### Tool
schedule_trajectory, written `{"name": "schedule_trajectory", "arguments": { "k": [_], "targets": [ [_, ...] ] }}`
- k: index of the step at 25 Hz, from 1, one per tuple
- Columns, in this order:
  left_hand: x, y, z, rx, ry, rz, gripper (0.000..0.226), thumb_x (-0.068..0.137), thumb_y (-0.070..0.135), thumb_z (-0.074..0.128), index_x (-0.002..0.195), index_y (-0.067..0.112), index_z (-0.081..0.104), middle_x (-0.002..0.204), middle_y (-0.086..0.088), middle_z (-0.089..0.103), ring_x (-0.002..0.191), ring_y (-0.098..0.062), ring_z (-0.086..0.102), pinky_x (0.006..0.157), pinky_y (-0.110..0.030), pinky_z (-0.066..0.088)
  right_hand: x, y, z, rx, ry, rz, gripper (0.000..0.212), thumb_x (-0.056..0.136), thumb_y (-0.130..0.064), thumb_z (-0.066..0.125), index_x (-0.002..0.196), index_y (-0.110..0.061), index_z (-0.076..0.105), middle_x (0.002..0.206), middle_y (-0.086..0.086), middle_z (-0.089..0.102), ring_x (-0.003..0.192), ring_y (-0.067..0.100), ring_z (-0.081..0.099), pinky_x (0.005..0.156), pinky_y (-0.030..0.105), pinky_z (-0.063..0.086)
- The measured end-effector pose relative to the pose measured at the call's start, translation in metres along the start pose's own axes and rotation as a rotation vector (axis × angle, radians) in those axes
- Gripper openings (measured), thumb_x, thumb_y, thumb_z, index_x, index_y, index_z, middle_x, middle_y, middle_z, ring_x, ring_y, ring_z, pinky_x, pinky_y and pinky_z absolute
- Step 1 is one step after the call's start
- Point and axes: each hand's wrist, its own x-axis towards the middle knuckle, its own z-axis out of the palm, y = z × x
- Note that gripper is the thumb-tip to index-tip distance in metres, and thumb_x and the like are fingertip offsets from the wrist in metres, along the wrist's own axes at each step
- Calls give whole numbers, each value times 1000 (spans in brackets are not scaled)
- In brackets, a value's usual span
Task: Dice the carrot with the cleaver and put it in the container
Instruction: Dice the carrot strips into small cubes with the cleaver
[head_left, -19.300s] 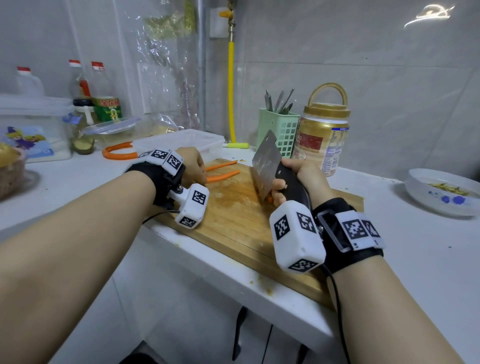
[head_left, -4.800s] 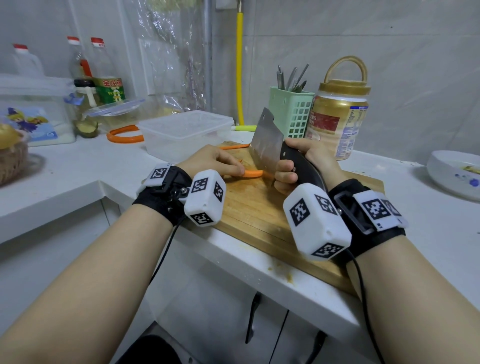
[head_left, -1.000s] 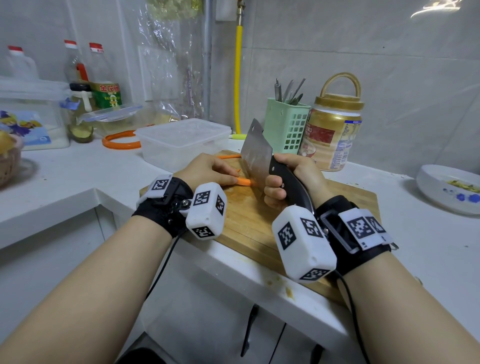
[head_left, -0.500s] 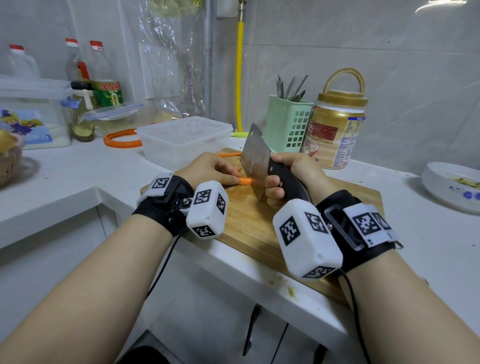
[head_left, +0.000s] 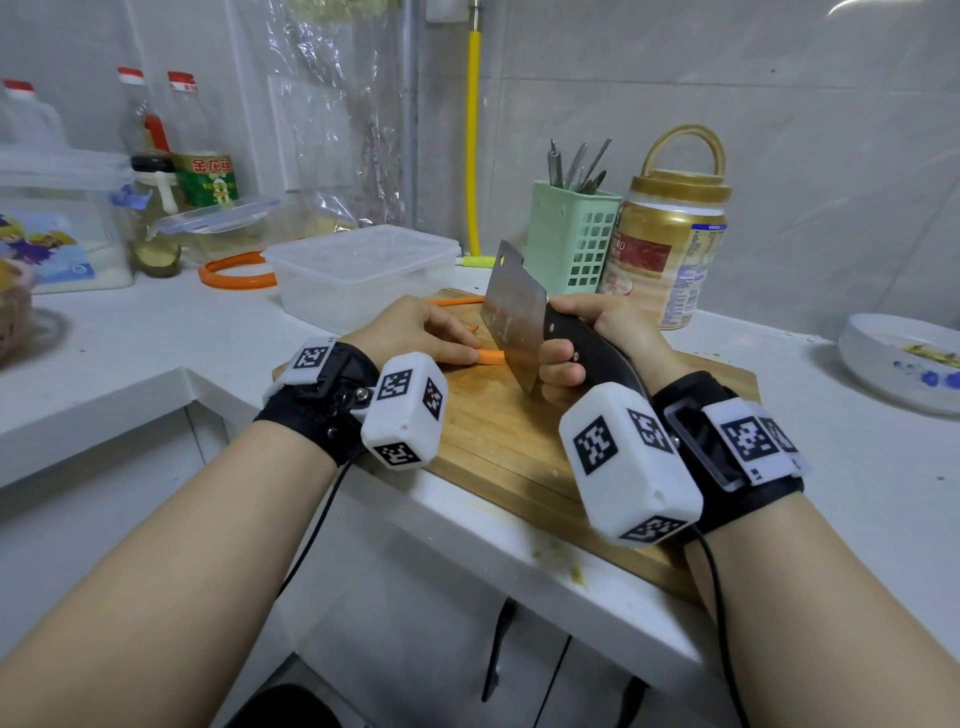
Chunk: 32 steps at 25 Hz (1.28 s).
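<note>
Carrot strip (head_left: 490, 356) pinned under left hand (head_left: 410, 330); right hand (head_left: 597, 332) fingers wrap one cleaver (head_left: 511, 317); one container (head_left: 361, 273).

Bare board (head_left: 498, 441) in front; container (head_left: 358, 270), basket (head_left: 571, 234), jar (head_left: 667, 249) crowding behind.
</note>
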Motion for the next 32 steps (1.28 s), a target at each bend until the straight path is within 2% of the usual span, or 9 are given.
{"name": "schedule_trajectory", "arguments": {
  "k": [2, 8, 11, 15, 17, 23, 27, 29, 32],
  "targets": [
    [0, 0, -1, 6, -19, 2, 13, 77, 14, 80, 90, 17, 77, 109, 2, 71, 109, -5, 61, 98, -21, 43, -2, 0, -3, 12, 18, -12, 32, 97, -31, 38, 73, -11, 41, 44, 1, 39, 30, 14, 36, 46, 22, 23],
    [1, 0, 0, 15, -41, 6, 16, 77, 11, 79, 92, 16, 77, 107, 2, 72, 104, 10, 58, 84, -3, 39, -3, 1, -4, 36, 21, -53, 31, 98, -31, 38, 75, -10, 41, 43, 2, 39, 30, 15, 35, 50, 25, 21],
    [1, -1, 0, 3, -49, 14, 17, 77, 9, 80, 92, 14, 77, 108, -1, 72, 104, 8, 59, 82, 0, 40, -5, 2, -1, 56, -3, -97, 34, 98, -32, 38, 73, -10, 42, 43, 2, 38, 29, 16, 34, 52, 26, 18],
    [-2, 3, 2, 11, -32, 23, 24, 78, 8, 78, 101, 2, 75, 105, -6, 71, 92, 1, 60, 71, 4, 41, -6, 3, 3, 37, -23, -107, 36, 98, -32, 37, 70, -10, 42, 43, 2, 37, 29, 16, 34, 51, 27, 18],
    [-2, 4, 2, 17, -37, 27, 25, 78, 8, 78, 102, 1, 75, 105, -7, 71, 96, -4, 61, 71, 3, 41, -5, 4, 4, 24, -13, -108, 35, 99, -32, 37, 71, -10, 41, 43, 3, 38, 29, 16, 34, 52, 28, 17],
    [-1, 1, 1, 9, -36, 26, 22, 77, 10, 79, 98, 4, 76, 110, -10, 72, 114, -15, 61, 77, 1, 42, -5, 3, 3, -11, -4, -99, 36, 99, -30, 37, 70, -10, 42, 42, 3, 38, 29, 17, 35, 53, 29, 17],
    [-2, 2, 0, -8, -74, 10, 14, 78, 11, 79, 90, 17, 77, 104, 0, 73, 114, 2, 59, 86, -5, 38, -4, 2, 3, -33, 1, -64, 37, 99, -33, 39, 71, -10, 43, 44, 2, 39, 30, 16, 35, 53, 28, 20],
    [-2, 2, 0, -2, -71, 7, 13, 78, 12, 79, 89, 20, 77, 104, 1, 73, 113, 2, 59, 84, -4, 38, -2, 1, 2, -42, 0, -48, 36, 99, -34, 40, 71, -10, 44, 44, 2, 39, 30, 15, 35, 50, 27, 21],
    [-4, 4, 1, 0, -57, 17, 12, 79, 12, 78, 87, 20, 76, 106, -7, 73, 111, -10, 62, 76, 2, 41, 1, 0, 2, -43, -8, -2, 33, 99, -34, 39, 76, -11, 42, 44, 2, 39, 30, 15, 35, 43, 19, 26]
  ]
}}
